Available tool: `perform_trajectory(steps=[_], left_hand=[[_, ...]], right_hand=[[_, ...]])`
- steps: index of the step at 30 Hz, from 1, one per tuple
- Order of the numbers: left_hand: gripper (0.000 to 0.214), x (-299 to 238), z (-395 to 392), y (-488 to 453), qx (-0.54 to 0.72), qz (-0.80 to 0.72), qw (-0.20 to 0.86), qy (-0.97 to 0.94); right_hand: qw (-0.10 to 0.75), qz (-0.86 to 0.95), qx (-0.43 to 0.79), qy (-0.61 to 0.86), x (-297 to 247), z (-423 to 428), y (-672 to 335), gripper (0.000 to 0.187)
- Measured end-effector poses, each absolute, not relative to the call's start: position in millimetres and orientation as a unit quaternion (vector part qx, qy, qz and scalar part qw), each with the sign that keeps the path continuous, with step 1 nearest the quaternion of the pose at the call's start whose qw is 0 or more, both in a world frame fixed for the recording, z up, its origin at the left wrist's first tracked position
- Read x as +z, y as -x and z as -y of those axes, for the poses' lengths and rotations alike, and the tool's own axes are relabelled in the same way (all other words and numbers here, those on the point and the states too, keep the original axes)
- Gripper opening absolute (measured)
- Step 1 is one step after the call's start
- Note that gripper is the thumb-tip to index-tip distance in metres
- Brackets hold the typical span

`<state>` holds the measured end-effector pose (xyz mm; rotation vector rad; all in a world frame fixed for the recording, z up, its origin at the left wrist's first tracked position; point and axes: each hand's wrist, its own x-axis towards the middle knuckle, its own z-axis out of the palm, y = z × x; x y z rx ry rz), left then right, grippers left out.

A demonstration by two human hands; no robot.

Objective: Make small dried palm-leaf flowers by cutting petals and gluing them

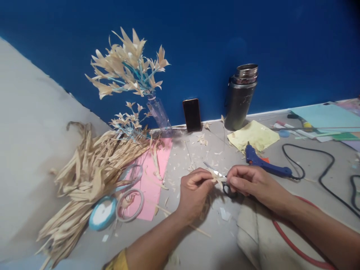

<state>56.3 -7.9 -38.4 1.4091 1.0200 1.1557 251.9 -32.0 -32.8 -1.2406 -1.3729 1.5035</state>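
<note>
My left hand (198, 189) pinches a small pale strip of dried husk (217, 179) between thumb and fingers. Just to its right, my right hand (249, 182) is closed, thumb against fingertips; what is between them is too small to make out. A pair of scissors (228, 190) with a black handle shows between and beneath the hands, blades toward the upper left. Whether my right fingers touch it I cannot tell. Beyond the right hand lies a blue glue gun (264, 164).
Dried husks (98, 165) are heaped left, by tape rolls (102, 213) and pink paper (157, 187). Behind stand husk flowers in a clear bottle (159, 112), a phone (192, 115) and a dark flask (240, 101). Yellow paper (253, 135), a black cord (317, 148) and cloth (247, 228) lie right.
</note>
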Motion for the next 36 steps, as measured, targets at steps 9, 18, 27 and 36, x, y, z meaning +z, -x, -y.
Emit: perform_trajectory(steps=[9,18,27,36], left_hand=[[0.016,-46.2,8.3,-56.4,0.449,-0.404,0.511,-0.612],[0.008,-42.2,6.6,-55.1,0.438,-0.412,0.485,-0.635],[0.002,-40.8,6.6,-60.1,0.416,-0.410,0.592,-0.555],[0.013,-43.3,10.0,-64.2,0.409,-0.449,0.632,-0.482]], right_hand=[[0.372,0.531,0.585,0.486,-31.8,32.5,-250.7,0.034],[0.392,0.537,0.556,0.498,-30.4,31.2,-246.7,0.032],[0.391,0.543,0.572,0.474,-32.5,29.6,-246.4,0.020],[0.384,0.542,0.583,0.467,-32.7,31.2,-246.1,0.017]])
